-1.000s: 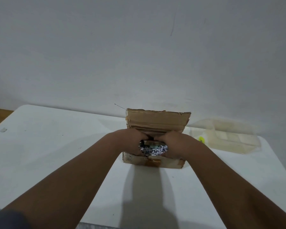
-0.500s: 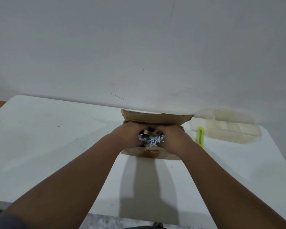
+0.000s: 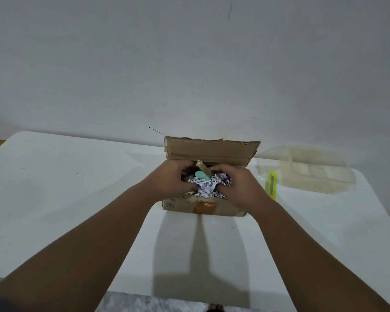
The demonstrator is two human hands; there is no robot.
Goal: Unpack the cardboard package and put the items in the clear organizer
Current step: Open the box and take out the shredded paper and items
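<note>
Both the left hand [image 3: 169,179] and right hand [image 3: 237,188] clutch shredded paper [image 3: 208,188] in the cardboard box [image 3: 209,150]

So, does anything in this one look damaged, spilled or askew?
Only minor things. The box flap has a ragged, torn edge, and crumpled tape hangs on the box front. A small carton sticks up tilted out of the paper. None of the paper has spilled onto the table.

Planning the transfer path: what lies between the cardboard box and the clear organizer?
A yellow-green utility knife lies flat on the white table there, shown in the head view.
</note>
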